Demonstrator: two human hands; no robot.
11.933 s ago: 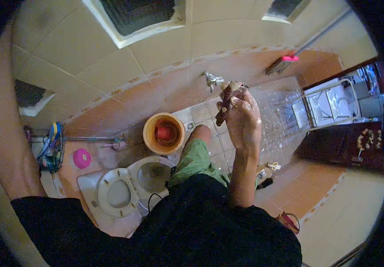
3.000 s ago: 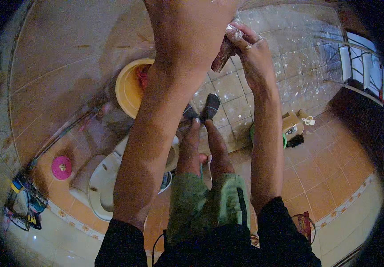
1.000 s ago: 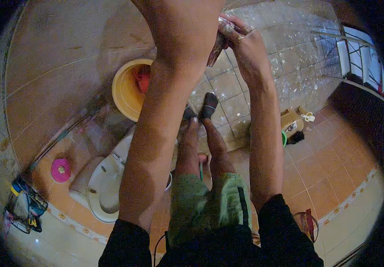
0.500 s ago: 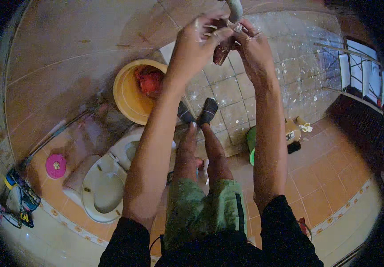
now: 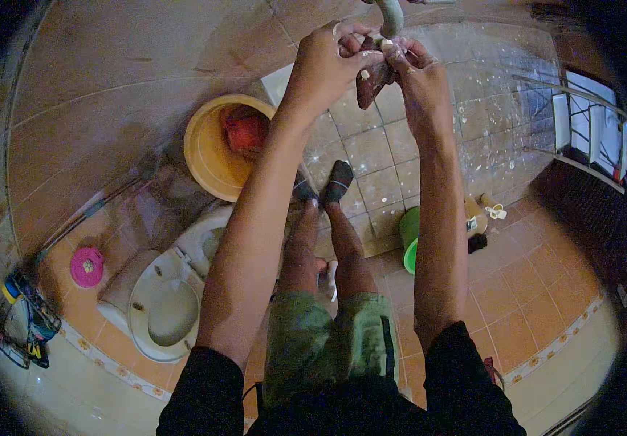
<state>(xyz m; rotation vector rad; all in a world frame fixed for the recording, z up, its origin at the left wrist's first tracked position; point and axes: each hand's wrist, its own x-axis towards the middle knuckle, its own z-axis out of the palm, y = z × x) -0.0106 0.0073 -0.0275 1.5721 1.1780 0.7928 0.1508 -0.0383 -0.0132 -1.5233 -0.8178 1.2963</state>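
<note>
Close below a curved grey pipe point(image 5: 390, 20), my two hands work together at the top of the view. A dark reddish-brown piece point(image 5: 373, 93), floppy-looking and pointed at its lower end, hangs between them. My left hand point(image 5: 331, 62) is closed on its left side, thumb stretched across toward the other hand. From the right, my right hand point(image 5: 420, 76) pinches its upper edge with bent fingers. A small pale lump point(image 5: 387, 45) shows at my right fingertips, and another pale bit point(image 5: 365, 75) sticks to the piece. What the piece is made of I cannot tell.
An orange tub point(image 5: 201, 163) holding something red stands left of my feet. Nearer are a toilet point(image 5: 139, 305) with its lid up and a pink round object point(image 5: 87, 267). A green bucket point(image 5: 409, 232) stands right. White specks dot the tiled surface point(image 5: 371, 156).
Both hands have shifted slightly right and down with the reddish-brown piece. My left fingers, blurred before, now look steadier, and the pale lumps show more clearly.
</note>
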